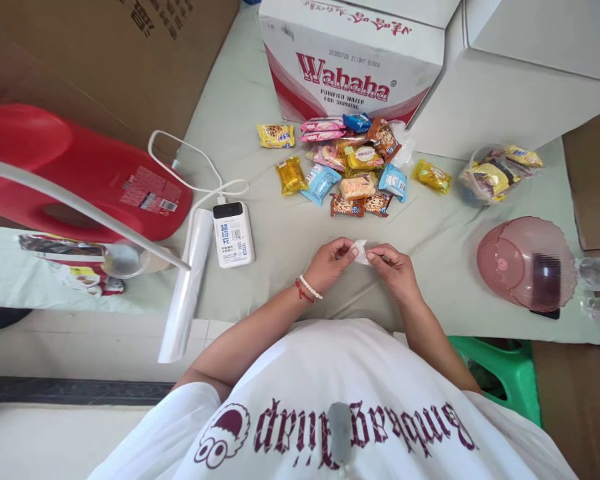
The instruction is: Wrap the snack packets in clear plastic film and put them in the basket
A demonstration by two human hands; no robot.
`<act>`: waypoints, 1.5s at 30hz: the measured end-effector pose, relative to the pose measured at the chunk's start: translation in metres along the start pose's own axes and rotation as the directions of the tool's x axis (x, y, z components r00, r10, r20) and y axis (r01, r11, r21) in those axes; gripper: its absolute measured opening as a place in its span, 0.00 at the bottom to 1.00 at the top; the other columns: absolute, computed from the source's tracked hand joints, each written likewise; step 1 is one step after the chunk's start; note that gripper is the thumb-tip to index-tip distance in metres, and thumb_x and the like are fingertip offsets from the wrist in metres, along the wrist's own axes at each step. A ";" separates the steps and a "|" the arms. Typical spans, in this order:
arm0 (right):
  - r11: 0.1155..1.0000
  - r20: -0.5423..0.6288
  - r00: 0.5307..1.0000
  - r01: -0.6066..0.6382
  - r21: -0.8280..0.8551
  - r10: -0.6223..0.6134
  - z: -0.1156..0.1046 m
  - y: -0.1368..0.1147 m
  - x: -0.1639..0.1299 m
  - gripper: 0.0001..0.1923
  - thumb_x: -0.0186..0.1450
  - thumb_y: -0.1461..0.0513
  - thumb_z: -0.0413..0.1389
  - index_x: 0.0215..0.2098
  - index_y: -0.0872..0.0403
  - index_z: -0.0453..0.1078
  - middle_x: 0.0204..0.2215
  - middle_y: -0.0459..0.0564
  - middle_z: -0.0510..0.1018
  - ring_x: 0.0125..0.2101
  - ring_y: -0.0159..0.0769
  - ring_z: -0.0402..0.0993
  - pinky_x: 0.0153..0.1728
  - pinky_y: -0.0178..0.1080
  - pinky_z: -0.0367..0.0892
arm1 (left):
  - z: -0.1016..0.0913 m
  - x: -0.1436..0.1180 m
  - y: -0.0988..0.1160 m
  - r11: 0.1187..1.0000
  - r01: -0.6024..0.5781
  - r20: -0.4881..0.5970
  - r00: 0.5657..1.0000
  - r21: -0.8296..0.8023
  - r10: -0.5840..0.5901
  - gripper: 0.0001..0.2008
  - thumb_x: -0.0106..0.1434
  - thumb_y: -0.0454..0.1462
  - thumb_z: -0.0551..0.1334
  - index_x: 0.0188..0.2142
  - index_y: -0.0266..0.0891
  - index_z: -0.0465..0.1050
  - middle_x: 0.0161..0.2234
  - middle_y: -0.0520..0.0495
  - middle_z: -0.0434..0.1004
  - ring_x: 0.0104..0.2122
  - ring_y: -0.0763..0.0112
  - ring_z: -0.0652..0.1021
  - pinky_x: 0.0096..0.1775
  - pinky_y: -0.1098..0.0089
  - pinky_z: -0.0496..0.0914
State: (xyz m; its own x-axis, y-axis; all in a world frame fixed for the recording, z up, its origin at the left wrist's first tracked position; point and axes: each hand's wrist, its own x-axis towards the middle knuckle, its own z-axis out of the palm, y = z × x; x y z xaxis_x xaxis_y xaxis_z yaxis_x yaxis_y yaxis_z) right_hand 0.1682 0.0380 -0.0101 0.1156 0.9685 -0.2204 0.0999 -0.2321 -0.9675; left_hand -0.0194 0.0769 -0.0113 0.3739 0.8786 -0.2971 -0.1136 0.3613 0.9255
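left hand (330,263) + right hand (395,267) | pinch wrapper (361,251) (small, white, crumpled)

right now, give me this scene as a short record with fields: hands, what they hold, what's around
left hand: left hand, fingers pinching one side of a small clear plastic bag
right hand: right hand, fingers pinching the other side of it
beyond hands: pile of wrapped snacks on the pale cloth
behind pile: Wahaha water carton
person's left: white power bank with cable, roll of clear bags, red jug
person's right: pink bowl upside down, bagged snacks
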 end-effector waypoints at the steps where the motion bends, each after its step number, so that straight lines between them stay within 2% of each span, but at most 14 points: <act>1: 1.000 -0.005 1.000 -0.012 0.010 0.012 0.002 -0.001 0.000 0.11 0.60 0.51 0.67 0.32 0.49 0.80 0.31 0.45 0.77 0.31 0.32 0.68 0.35 0.36 0.65 | 0.001 0.001 -0.001 1.000 -0.016 -0.024 1.000 -0.006 0.015 0.24 0.55 0.56 0.71 0.33 0.38 0.73 0.27 0.54 0.69 0.28 0.76 0.67 0.31 0.73 0.63; 7: 0.933 -0.072 0.970 -0.200 0.298 0.231 -0.012 -0.005 0.007 0.18 0.54 0.49 0.71 0.30 0.51 0.73 0.22 0.40 0.66 0.20 0.25 0.53 0.19 0.30 0.52 | -0.025 0.000 -0.004 0.985 0.097 -0.036 0.994 -0.143 -0.103 0.24 0.49 0.54 0.76 0.32 0.38 0.73 0.22 0.57 0.66 0.21 0.79 0.62 0.25 0.73 0.56; 10: 0.894 -0.082 0.952 -0.245 0.376 0.295 -0.025 -0.009 0.008 0.21 0.51 0.49 0.73 0.29 0.51 0.70 0.20 0.37 0.61 0.17 0.22 0.45 0.15 0.29 0.44 | -0.047 -0.004 -0.003 0.992 0.104 -0.089 0.990 -0.065 -0.110 0.22 0.47 0.49 0.77 0.34 0.38 0.76 0.21 0.57 0.66 0.20 0.79 0.61 0.25 0.73 0.56; 13: 0.872 -0.105 0.941 -0.250 0.421 0.321 -0.031 -0.016 0.008 0.23 0.49 0.50 0.74 0.29 0.52 0.69 0.20 0.36 0.60 0.17 0.20 0.43 0.14 0.27 0.43 | -0.056 -0.010 0.003 0.993 0.040 -0.210 0.978 0.110 -0.016 0.18 0.52 0.48 0.74 0.31 0.38 0.75 0.23 0.55 0.68 0.23 0.77 0.65 0.28 0.73 0.59; 15: 0.860 -0.090 0.940 -0.259 0.440 0.329 -0.029 -0.023 0.008 0.23 0.49 0.51 0.75 0.30 0.51 0.69 0.21 0.36 0.60 0.17 0.20 0.43 0.13 0.27 0.43 | -0.048 -0.014 0.009 0.982 -0.030 -0.196 0.978 0.188 0.067 0.16 0.58 0.49 0.71 0.32 0.39 0.74 0.26 0.54 0.70 0.27 0.75 0.68 0.31 0.72 0.63; 18: 0.847 -0.007 0.954 -0.264 0.461 0.301 -0.020 -0.034 0.005 0.20 0.52 0.52 0.73 0.32 0.51 0.70 0.22 0.37 0.62 0.17 0.21 0.45 0.13 0.26 0.46 | -0.017 -0.016 0.016 0.970 -0.134 -0.034 0.989 0.204 0.144 0.19 0.58 0.50 0.72 0.41 0.40 0.75 0.38 0.47 0.76 0.39 0.67 0.75 0.40 0.69 0.69; 20: 0.835 0.047 0.963 -0.254 0.488 0.265 -0.013 -0.041 0.003 0.19 0.54 0.52 0.72 0.34 0.51 0.71 0.22 0.38 0.62 0.18 0.22 0.46 0.14 0.26 0.48 | 0.007 -0.010 0.016 0.970 -0.177 0.031 0.984 0.164 0.174 0.32 0.51 0.49 0.77 0.52 0.41 0.73 0.52 0.39 0.74 0.53 0.58 0.75 0.48 0.64 0.71; 22: 0.818 0.076 0.970 -0.237 0.523 0.233 -0.007 -0.046 0.000 0.18 0.55 0.53 0.72 0.35 0.50 0.71 0.21 0.38 0.61 0.18 0.22 0.45 0.14 0.25 0.48 | 0.028 0.001 0.010 0.986 -0.159 0.110 0.982 0.039 0.154 0.42 0.47 0.48 0.79 0.58 0.43 0.69 0.61 0.36 0.68 0.58 0.54 0.73 0.51 0.62 0.70; 26: 0.787 0.087 0.977 -0.210 0.581 0.196 -0.008 -0.052 -0.005 0.17 0.56 0.54 0.70 0.34 0.50 0.70 0.19 0.36 0.57 0.17 0.22 0.41 0.13 0.24 0.48 | 0.043 0.021 -0.006 0.963 -0.060 0.231 0.965 -0.264 0.124 0.33 0.50 0.52 0.78 0.50 0.40 0.74 0.50 0.41 0.77 0.46 0.64 0.78 0.48 0.65 0.71; 29: 0.773 0.023 0.980 -0.169 0.611 0.196 -0.021 -0.053 -0.006 0.15 0.56 0.56 0.71 0.33 0.50 0.70 0.20 0.37 0.59 0.16 0.21 0.43 0.12 0.24 0.50 | 0.030 0.024 -0.014 0.957 -0.026 0.106 0.993 -0.289 0.059 0.26 0.50 0.52 0.77 0.40 0.38 0.77 0.37 0.50 0.76 0.33 0.74 0.74 0.38 0.71 0.69; 32: 0.756 -0.068 0.977 -0.110 0.645 0.200 -0.038 -0.050 -0.003 0.17 0.53 0.60 0.73 0.33 0.51 0.71 0.21 0.36 0.64 0.16 0.18 0.47 0.12 0.22 0.51 | 0.003 0.017 -0.011 0.986 -0.003 0.017 1.000 -0.170 0.006 0.23 0.50 0.50 0.77 0.38 0.38 0.78 0.28 0.55 0.71 0.27 0.77 0.69 0.32 0.73 0.65; 40: 0.801 -0.177 0.948 -0.114 0.588 0.264 -0.068 -0.035 0.011 0.19 0.48 0.60 0.76 0.32 0.55 0.73 0.20 0.36 0.66 0.15 0.16 0.51 0.12 0.20 0.52 | -0.082 -0.033 0.006 0.988 0.048 -0.204 0.979 0.144 -0.018 0.15 0.52 0.44 0.74 0.34 0.39 0.76 0.24 0.54 0.70 0.23 0.76 0.67 0.27 0.72 0.62; 43: 0.809 -0.199 0.935 -0.131 0.573 0.293 -0.071 -0.032 0.017 0.20 0.47 0.60 0.76 0.31 0.54 0.73 0.20 0.36 0.66 0.14 0.16 0.49 0.10 0.20 0.49 | -0.091 -0.054 0.012 0.885 0.015 -0.263 0.957 0.465 0.121 0.09 0.58 0.42 0.69 0.34 0.39 0.76 0.26 0.53 0.71 0.26 0.73 0.70 0.30 0.70 0.65; 45: 0.809 -0.177 0.936 -0.156 0.567 0.305 -0.068 -0.034 0.021 0.19 0.48 0.60 0.75 0.31 0.54 0.72 0.19 0.36 0.65 0.14 0.16 0.48 0.10 0.20 0.48 | -0.080 -0.059 0.016 0.749 -0.102 -0.196 0.934 0.655 0.299 0.08 0.63 0.42 0.65 0.36 0.40 0.77 0.29 0.50 0.73 0.30 0.70 0.72 0.35 0.68 0.68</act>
State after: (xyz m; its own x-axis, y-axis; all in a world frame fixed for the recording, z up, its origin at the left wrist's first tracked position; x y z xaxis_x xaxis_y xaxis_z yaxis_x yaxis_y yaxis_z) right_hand 0.2341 0.0601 0.0265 0.3140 0.8195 -0.4795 -0.4972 -0.2883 -0.8183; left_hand -0.1167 0.0554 0.0022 0.1353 0.9897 -0.0471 0.4794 -0.0238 0.8773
